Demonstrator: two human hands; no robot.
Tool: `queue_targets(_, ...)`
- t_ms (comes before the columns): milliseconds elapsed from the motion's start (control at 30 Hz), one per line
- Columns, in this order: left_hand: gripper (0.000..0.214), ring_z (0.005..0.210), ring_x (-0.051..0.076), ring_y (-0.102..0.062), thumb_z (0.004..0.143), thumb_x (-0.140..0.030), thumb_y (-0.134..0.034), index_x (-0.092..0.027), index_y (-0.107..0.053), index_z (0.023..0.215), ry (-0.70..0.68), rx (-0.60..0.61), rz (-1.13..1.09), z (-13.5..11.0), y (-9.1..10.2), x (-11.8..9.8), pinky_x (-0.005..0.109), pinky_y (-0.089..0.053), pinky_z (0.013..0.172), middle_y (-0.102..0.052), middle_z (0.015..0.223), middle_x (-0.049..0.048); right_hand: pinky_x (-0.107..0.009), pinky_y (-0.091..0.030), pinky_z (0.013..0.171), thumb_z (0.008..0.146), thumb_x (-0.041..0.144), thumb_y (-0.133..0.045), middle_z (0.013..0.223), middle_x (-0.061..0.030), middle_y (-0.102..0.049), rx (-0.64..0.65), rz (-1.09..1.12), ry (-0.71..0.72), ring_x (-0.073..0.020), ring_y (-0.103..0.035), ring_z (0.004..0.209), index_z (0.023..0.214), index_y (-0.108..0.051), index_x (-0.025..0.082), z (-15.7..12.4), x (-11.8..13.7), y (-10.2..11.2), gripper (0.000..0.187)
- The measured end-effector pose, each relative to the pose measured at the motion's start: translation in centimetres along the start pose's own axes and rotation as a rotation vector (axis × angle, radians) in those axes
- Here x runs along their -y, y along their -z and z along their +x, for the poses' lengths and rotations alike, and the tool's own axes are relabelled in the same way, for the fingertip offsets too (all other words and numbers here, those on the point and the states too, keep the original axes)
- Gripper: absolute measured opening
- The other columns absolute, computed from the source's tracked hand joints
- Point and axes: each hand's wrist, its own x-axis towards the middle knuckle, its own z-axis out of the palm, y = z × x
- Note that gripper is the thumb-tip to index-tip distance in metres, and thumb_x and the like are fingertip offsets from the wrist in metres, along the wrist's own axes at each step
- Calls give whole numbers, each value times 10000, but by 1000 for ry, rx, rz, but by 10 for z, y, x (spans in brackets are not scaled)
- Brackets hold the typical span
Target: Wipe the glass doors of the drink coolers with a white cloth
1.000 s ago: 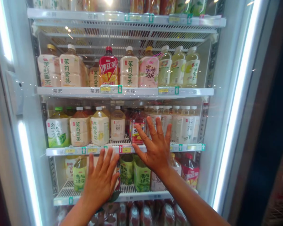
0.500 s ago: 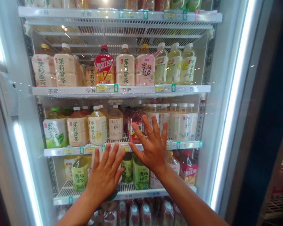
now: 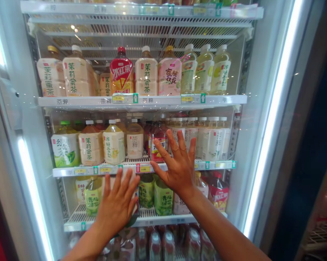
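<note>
Both of my hands are raised before a lit drinks cooler, fingers spread and holding nothing. My left hand (image 3: pixel 117 199) is in front of the lower shelf (image 3: pixel 163 219), covering part of a row of bottles. Beside it stands a green tea bottle (image 3: pixel 93 197). My right hand (image 3: pixel 179 166) is higher, across the edge of the middle shelf (image 3: pixel 87 171). It partly hides a red-labelled bottle (image 3: pixel 157 145) and another green bottle (image 3: pixel 163 197) shows below it. Whether either palm touches glass I cannot tell.
The upper shelf (image 3: pixel 82 101) bears several bottles, among them a red iced tea bottle (image 3: pixel 121 74) and a pink-labelled bottle (image 3: pixel 170 74). More bottles (image 3: pixel 155 246) stand at the bottom. Bright light strips (image 3: pixel 274 116) run down both sides.
My left hand has shifted slightly left against the shelves, uncovering a pink price tag. My right hand stays nearly in place. The view has tilted a little, so the shelves sit higher.
</note>
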Motion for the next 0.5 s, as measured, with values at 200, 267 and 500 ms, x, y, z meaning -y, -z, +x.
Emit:
queue_targets(200, 727, 1598, 252, 30, 998, -372, -446, -219, -115, 1627, 0, 14, 28, 5, 14, 49, 521, 76, 1298, -36, 1717, 24, -682, -81, 1264, 951, 439, -632, 1712, -15, -102, 40, 10, -7, -344, -139, 1580, 1622, -149, 381, -1, 2, 2, 829)
queue_targets(267, 738, 1581, 239, 142, 1008, -337, -413, -232, -27, 1629, 154, -59, 31, 44, 25, 84, 525, 138, 1276, 75, 1710, 16, -695, -81, 1258, 943, 422, -645, 1712, -2, -94, 44, 19, -10, -358, -148, 1575, 1621, -116, 403, -2, 2, 1, 860)
queue_targets(500, 778, 1592, 246, 78, 983, -317, -462, -227, -38, 1629, 190, -34, 15, -30, 14, 49, 524, 91, 1294, 30, 1715, 24, -707, -83, 1249, 925, 437, -656, 1711, 28, -99, 33, 11, -21, -380, -171, 1568, 1613, -108, 436, -3, 2, -2, 879)
